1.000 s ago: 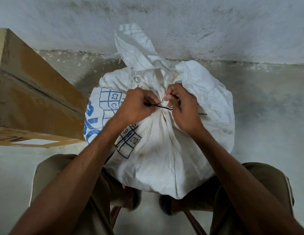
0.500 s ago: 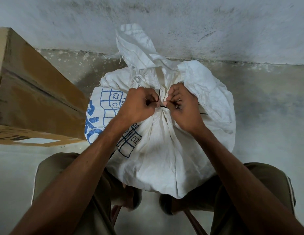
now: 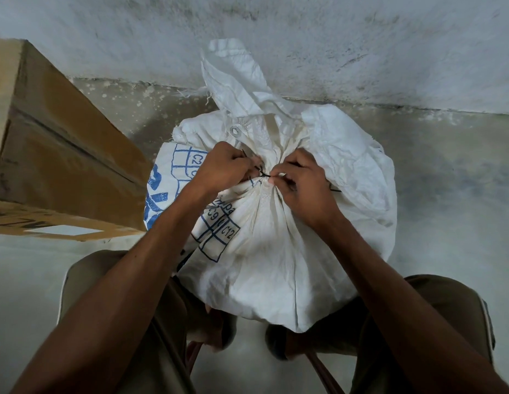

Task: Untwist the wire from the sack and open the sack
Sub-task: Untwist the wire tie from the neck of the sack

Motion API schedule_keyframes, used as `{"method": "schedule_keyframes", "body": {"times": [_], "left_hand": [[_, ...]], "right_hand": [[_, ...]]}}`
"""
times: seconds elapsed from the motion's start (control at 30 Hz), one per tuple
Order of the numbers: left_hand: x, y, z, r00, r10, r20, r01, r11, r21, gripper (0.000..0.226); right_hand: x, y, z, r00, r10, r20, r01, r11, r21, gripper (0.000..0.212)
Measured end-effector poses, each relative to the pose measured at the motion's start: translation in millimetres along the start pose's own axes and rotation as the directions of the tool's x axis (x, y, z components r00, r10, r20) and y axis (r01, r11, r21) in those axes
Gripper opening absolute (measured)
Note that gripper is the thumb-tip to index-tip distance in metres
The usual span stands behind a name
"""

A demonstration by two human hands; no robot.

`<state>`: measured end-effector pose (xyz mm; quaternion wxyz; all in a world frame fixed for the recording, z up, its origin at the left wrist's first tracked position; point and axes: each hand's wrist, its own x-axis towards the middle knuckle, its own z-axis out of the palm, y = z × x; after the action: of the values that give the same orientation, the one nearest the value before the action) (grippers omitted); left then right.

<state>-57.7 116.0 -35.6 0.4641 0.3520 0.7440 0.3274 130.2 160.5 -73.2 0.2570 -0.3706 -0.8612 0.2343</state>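
A full white woven sack (image 3: 276, 251) with blue printed squares stands on the floor between my knees, its neck gathered and bound by a thin black wire (image 3: 264, 174). My left hand (image 3: 222, 169) pinches one end of the wire at the neck, fingers curled. My right hand (image 3: 301, 183) pinches the wire just right of the knot, and a free wire end pokes out beyond it on the right. The loose top of the sack stands up behind the hands, with a metal eyelet showing.
A large brown cardboard box (image 3: 57, 155) stands close on the left of the sack. A pale stained wall (image 3: 361, 46) rises right behind it. The grey concrete floor (image 3: 452, 194) stretches to the right. My legs and sandalled feet flank the sack's base.
Both hands have closed in on the neck. The short stretch of wire between them has shrunk, and the left hand's wire end now sticks up beside its fingers.
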Motion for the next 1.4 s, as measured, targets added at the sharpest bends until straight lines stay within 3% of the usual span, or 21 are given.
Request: {"method": "schedule_keyframes", "body": {"times": [0.2, 0.63, 0.73, 0.83, 1.0, 1.17, 1.4], "left_hand": [[3.2, -0.1, -8.1, 0.97, -0.221, 0.103, 0.241, 0.938, -0.248, 0.022], [7.2, 1.1, -2.7, 0.94, -0.316, 0.132, 0.341, 0.893, -0.292, 0.023], [4.9, 1.9, -1.6, 0.968, -0.237, 0.081, 0.249, 0.946, -0.209, 0.018], [2.3, -5.6, 0.0, 0.999, -0.04, 0.005, 0.04, 0.998, -0.058, 0.02], [4.8, -3.8, -5.3, 0.974, 0.212, 0.078, -0.22, 0.97, 0.107, 0.011], [0.8, -7.5, -14.0, 0.908, 0.334, 0.251, -0.375, 0.917, 0.135, 0.013], [3.3, -9.9, -16.7, 0.874, 0.407, 0.264, -0.469, 0.849, 0.243, 0.014]], "right_hand": [[-0.1, -2.3, 1.7, 0.999, 0.029, -0.027, -0.03, 0.999, -0.04, 0.005], [-3.2, -9.6, 3.8, 0.997, -0.011, -0.079, 0.001, 0.993, -0.12, 0.004], [-3.5, -11.2, 5.0, 0.996, -0.031, -0.085, 0.019, 0.991, -0.136, 0.005], [-5.0, -9.4, 8.1, 0.993, -0.049, -0.107, 0.032, 0.988, -0.15, 0.007], [-6.9, -7.4, 7.3, 0.996, -0.063, -0.069, 0.052, 0.987, -0.153, 0.005], [-4.2, -7.1, 6.2, 0.996, -0.055, -0.068, 0.045, 0.988, -0.147, 0.004], [-4.7, -6.2, 4.5, 0.998, -0.049, -0.049, 0.043, 0.991, -0.128, 0.003]]}}
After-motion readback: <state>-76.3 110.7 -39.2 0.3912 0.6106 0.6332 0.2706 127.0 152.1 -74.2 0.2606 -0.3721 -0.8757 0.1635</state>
